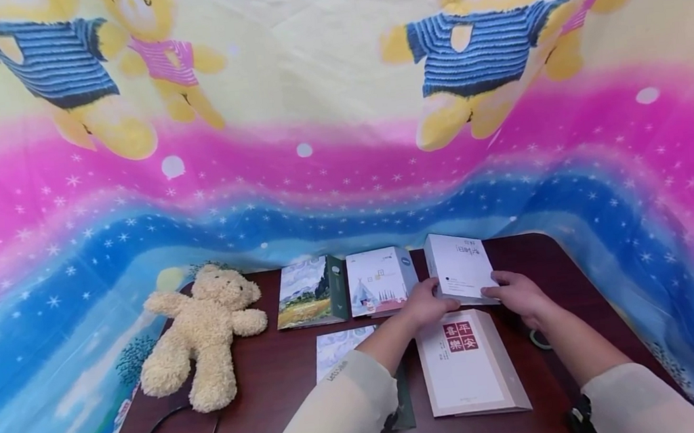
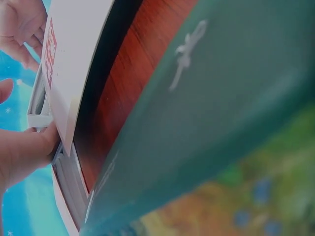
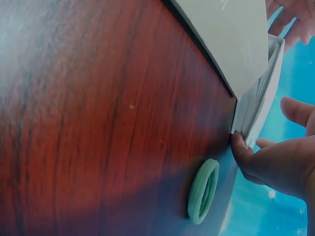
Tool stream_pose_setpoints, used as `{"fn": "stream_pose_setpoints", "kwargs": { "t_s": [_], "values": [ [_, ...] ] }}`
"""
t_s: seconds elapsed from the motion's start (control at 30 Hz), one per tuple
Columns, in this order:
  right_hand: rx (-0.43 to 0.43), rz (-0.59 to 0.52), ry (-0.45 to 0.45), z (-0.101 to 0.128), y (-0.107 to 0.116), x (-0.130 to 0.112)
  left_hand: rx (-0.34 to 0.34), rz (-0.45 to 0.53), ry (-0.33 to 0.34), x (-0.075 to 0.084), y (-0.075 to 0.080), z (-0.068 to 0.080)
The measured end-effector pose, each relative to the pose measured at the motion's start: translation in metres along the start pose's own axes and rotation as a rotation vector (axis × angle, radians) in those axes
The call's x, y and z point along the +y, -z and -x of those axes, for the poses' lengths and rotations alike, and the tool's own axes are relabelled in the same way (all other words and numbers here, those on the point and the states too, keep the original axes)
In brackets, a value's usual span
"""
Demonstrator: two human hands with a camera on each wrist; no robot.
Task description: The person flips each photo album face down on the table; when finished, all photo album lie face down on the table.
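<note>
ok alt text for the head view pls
Both hands, left and right, grip a white book on a dark table, among other books, with a teddy at left.

bright even light, fisheye-bent edges, wrist views perhaps blurred by closeness

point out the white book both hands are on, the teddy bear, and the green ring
white book (image 1: 462, 266): head view, middle of its top cover.
teddy bear (image 1: 206, 333): head view, on its belly.
green ring (image 3: 203, 191): right wrist view, on the band's outer face.
</note>
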State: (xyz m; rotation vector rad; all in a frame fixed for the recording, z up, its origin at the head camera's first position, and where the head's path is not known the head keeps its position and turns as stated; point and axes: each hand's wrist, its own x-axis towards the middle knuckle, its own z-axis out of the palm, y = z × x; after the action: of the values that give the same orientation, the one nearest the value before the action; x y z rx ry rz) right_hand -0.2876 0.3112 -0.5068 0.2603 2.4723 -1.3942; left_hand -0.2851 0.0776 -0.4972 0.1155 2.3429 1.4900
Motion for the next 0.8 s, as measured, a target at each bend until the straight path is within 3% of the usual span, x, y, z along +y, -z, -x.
{"fn": "stream_pose_setpoints", "kwargs": {
  "t_s": [0.27,0.8],
  "values": [
    [-0.005,-0.045,-0.021,-0.0013,-0.0028,0.0003,0.041,-0.102,-0.047,0.0061,0.0016,0.0],
    [-0.007,-0.069,-0.006,-0.0001,-0.0062,0.0032,0.068,-0.138,-0.12,0.0058,0.0059,0.0019]
  ]
}}
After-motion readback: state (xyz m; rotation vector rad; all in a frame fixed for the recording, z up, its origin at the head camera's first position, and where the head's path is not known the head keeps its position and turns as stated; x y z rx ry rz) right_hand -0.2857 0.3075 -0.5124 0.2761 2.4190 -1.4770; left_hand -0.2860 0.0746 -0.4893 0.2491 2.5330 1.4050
